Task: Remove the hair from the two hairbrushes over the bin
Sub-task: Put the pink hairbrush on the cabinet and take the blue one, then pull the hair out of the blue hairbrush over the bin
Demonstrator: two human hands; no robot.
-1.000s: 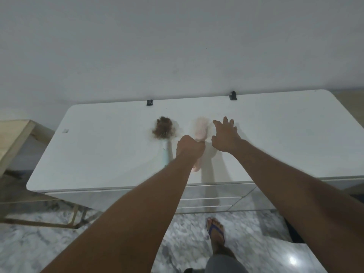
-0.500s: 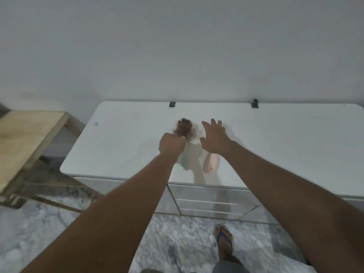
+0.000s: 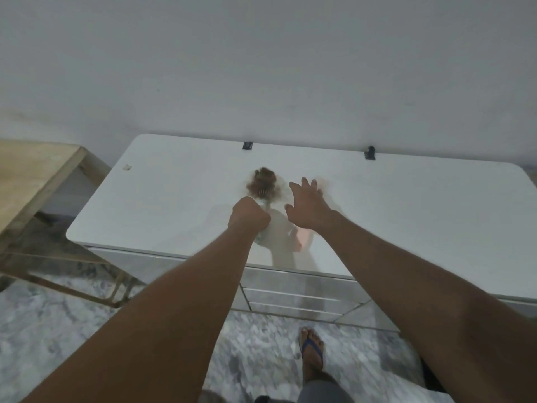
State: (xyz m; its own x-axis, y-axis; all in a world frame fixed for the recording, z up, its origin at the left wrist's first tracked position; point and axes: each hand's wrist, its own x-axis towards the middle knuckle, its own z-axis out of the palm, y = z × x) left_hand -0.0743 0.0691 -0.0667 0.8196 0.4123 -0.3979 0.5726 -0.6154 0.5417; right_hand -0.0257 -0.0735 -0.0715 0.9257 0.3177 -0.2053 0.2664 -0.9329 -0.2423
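Brown hair point(image 3: 261, 180) matted on pale-handled round hairbrush point(image 3: 263, 193), mid glossy white cabinet top point(image 3: 406, 213); handle clenched in left hand point(image 3: 250, 215). At 3 o'clock of it: right hand point(image 3: 308, 206), fingers spread wide, holding nothing, above blurred pink plastic hairbrush point(image 3: 304, 238).

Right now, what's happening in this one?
A person stands at a white dresser with both arms out. The left hand grips the handle of the hair-clogged brush. The right hand, fingers spread, hovers over the pink brush beside it; contact is unclear. No bin is in view.
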